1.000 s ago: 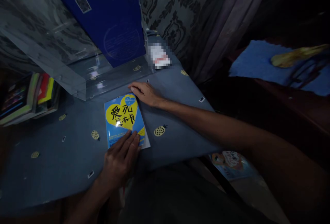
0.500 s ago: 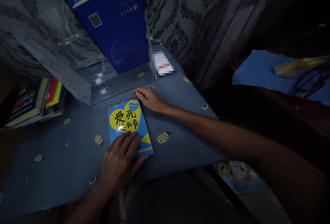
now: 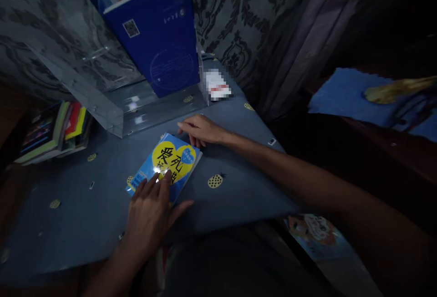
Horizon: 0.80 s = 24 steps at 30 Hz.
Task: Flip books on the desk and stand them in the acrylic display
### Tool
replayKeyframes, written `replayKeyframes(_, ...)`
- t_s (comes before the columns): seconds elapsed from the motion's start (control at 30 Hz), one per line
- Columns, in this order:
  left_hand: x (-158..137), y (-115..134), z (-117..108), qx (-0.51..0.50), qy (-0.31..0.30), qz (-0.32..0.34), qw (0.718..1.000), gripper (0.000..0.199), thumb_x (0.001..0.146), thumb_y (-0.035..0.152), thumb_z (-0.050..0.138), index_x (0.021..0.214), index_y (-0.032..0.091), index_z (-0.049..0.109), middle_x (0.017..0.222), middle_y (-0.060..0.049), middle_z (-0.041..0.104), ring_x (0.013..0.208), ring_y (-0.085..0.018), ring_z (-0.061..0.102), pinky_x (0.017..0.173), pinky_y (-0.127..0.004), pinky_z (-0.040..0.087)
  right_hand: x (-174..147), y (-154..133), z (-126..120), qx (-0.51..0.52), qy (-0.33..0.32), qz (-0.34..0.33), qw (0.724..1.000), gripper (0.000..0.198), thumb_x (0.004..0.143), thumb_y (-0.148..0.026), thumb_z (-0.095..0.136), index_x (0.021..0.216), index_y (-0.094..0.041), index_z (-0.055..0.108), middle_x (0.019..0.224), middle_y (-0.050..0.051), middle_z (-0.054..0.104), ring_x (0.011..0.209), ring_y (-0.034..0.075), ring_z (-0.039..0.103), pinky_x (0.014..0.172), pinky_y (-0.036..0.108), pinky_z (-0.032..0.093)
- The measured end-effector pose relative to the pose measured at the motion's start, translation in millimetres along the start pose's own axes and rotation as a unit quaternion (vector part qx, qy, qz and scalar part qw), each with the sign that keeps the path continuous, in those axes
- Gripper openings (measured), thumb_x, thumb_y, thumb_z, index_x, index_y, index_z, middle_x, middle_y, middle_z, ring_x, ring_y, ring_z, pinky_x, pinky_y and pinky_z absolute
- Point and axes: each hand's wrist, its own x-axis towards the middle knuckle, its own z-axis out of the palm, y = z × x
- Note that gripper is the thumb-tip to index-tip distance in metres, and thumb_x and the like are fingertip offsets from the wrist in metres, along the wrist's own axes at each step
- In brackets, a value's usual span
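A small blue paperback book (image 3: 184,160) with a yellow heart and black characters lies at a slant on the table. My left hand (image 3: 148,212) rests on its lower part, fingers spread flat over the cover and thumb out to the right. Just past the book's upper right edge is my right hand (image 3: 203,130), loosely bent, with one finger stretched left and the others curled down to the tabletop. It holds nothing that I can see; whether its fingertips touch the book is hard to tell.
A clear plastic book rack (image 3: 114,124) at the back holds a tall blue book (image 3: 160,42) upright. Several stacked books (image 3: 51,133) lie at the left. A blurred white item (image 3: 217,86) sits right of the rack. The patterned table's edge (image 3: 269,137) runs along the right.
The book has turned clockwise, its top swinging right and its lower end left. My left hand has shifted slightly left with it, and my right hand's fingers have curled more.
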Motion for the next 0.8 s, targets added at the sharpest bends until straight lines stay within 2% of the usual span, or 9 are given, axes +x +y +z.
replayKeyframes(0.1,7,15,6,0.052,-0.002,-0.002,0.999,0.053,0.098,0.054,0.057,0.123,0.008,0.063,0.111,-0.02,0.074,0.105,-0.034,0.072,0.085,-0.043,0.061,-2,1,-1,-0.038,-0.037,-0.012,0.999,0.034,0.108,-0.029,0.045,0.097,-0.011,0.071,0.046,-0.005,0.057,0.038,0.009,0.056,0.042,0.017,0.039)
replayKeyframes(0.23,11,25,17,0.091,0.005,-0.024,0.996,0.03,0.102,0.031,0.053,0.116,0.009,0.068,0.106,-0.016,0.074,0.101,-0.03,0.073,0.076,-0.036,0.062,-2,4,-1,-0.088,-0.04,-0.05,0.994,0.035,0.107,-0.025,0.046,0.09,-0.01,0.073,0.045,-0.006,0.056,0.038,0.006,0.054,0.049,0.017,0.041)
replayKeyframes(0.4,9,22,22,0.111,-0.001,-0.012,0.994,0.033,0.106,0.027,0.044,0.116,0.011,0.07,0.11,-0.015,0.075,0.105,-0.028,0.073,0.076,-0.034,0.061,1,7,-1,-0.101,-0.008,-0.058,0.993,0.035,0.107,-0.024,0.045,0.093,-0.009,0.074,0.055,-0.003,0.062,0.043,0.007,0.056,0.053,0.02,0.042)
replayKeyframes(0.63,14,18,16,0.1,-0.028,-0.013,0.994,0.035,0.104,0.016,0.038,0.112,0.012,0.071,0.095,-0.013,0.075,0.094,-0.023,0.074,0.071,-0.029,0.059,6,11,-2,-0.1,0.027,-0.064,0.993,0.033,0.106,-0.023,0.046,0.094,-0.01,0.074,0.067,0.001,0.07,0.051,0.009,0.061,0.062,0.024,0.045)
replayKeyframes(0.8,11,22,18,0.079,-0.045,-0.033,0.995,0.036,0.105,0.025,0.04,0.117,0.011,0.071,0.107,-0.016,0.074,0.101,-0.027,0.072,0.075,-0.034,0.06,6,11,-1,-0.122,0.02,-0.062,0.99,0.036,0.108,-0.024,0.044,0.094,-0.01,0.074,0.072,0.002,0.071,0.053,0.009,0.061,0.062,0.024,0.044)
